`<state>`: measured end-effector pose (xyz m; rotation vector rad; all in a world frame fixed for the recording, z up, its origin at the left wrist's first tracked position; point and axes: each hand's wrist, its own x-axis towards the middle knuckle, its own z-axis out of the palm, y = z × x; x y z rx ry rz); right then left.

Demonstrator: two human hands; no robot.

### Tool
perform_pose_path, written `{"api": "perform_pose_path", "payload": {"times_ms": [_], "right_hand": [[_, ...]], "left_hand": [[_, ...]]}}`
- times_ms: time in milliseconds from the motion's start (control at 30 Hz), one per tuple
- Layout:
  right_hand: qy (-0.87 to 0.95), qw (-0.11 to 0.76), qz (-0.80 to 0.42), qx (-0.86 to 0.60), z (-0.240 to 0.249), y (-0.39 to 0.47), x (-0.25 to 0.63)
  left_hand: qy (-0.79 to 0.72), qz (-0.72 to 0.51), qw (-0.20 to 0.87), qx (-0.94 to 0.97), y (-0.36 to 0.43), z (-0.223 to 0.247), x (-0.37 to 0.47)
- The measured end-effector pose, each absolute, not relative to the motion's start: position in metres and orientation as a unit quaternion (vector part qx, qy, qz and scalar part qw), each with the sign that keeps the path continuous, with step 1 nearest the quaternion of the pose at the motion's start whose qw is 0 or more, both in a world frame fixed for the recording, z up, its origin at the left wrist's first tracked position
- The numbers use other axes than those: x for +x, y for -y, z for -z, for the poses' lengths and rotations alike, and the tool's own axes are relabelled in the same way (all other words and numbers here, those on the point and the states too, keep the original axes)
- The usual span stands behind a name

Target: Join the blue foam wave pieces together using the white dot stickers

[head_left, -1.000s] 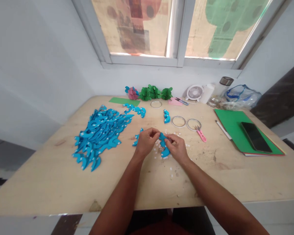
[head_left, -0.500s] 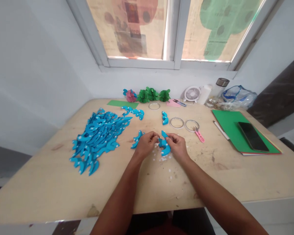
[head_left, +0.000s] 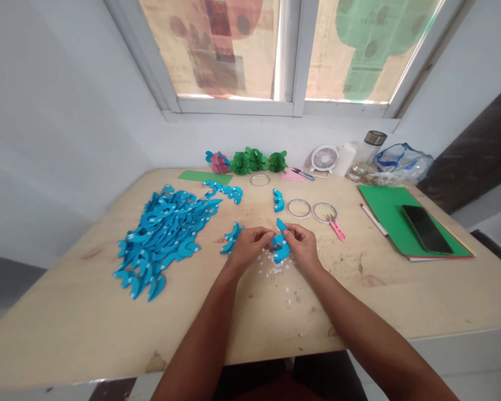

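My right hand (head_left: 301,243) pinches a blue wavy paper cutout (head_left: 281,255) between thumb and fingers, its pointed end sticking up above them. At the cutout's left edge, my left hand (head_left: 250,245) is closed with thumb and forefinger pressed together on it; any small tab under the fingertips is hidden. Small white paper bits (head_left: 276,269) lie scattered on the table below. Beside my left hand rests a small stack of blue cutouts (head_left: 230,239), partly covered by the hand. A big heap of blue cutouts with white squares (head_left: 162,234) spreads to the left.
Farther back are a blue cutout (head_left: 278,200), rolls of tape (head_left: 299,208), pink-handled snips (head_left: 337,227) and green paper ornaments (head_left: 254,160). To the right lie a green folder (head_left: 386,214) and a phone (head_left: 426,228). A small fan (head_left: 324,160) and a bottle (head_left: 369,153) stand by the wall.
My left fingertips have moved slightly right, up against the held cutout. My right hand keeps hold of the cutout. The whole view has shifted a little.
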<state>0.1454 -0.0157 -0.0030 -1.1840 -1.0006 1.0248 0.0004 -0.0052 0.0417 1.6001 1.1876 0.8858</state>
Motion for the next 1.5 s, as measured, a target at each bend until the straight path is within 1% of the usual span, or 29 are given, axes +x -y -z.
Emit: {"api": "perform_pose_path", "payload": {"times_ms": [133, 267, 433, 567, 733, 933, 1133, 1500], "right_hand": [[0.449, 0.592, -0.425, -0.518, 0.001, 0.017, 0.146], [0.454, 0.593, -0.415, -0.519, -0.003, 0.019, 0.145], [0.452, 0.588, -0.437, -0.509, -0.007, 0.019, 0.145], [0.45, 0.568, -0.474, -0.501, -0.005, 0.019, 0.145], [0.405, 0.587, -0.506, -0.485, 0.002, 0.016, 0.146], [0.357, 0.593, -0.557, -0.459, 0.002, 0.016, 0.146], [0.33, 0.589, -0.603, -0.425, -0.004, 0.018, 0.144], [0.306, 0.593, -0.633, -0.391, -0.005, 0.019, 0.143]], "left_hand": [[-0.465, -0.35, 0.528, 0.619, 0.009, -0.043, 0.007], [-0.457, -0.373, 0.549, 0.591, 0.011, -0.041, 0.011], [-0.469, -0.422, 0.542, 0.555, 0.009, -0.038, 0.011], [-0.469, -0.429, 0.541, 0.55, 0.008, -0.038, 0.011], [-0.443, -0.451, 0.543, 0.552, 0.009, -0.039, 0.011], [-0.413, -0.454, 0.511, 0.602, 0.008, -0.036, 0.009], [-0.409, -0.468, 0.502, 0.601, 0.007, -0.032, 0.009], [-0.397, -0.475, 0.502, 0.605, 0.006, -0.032, 0.009]]}}
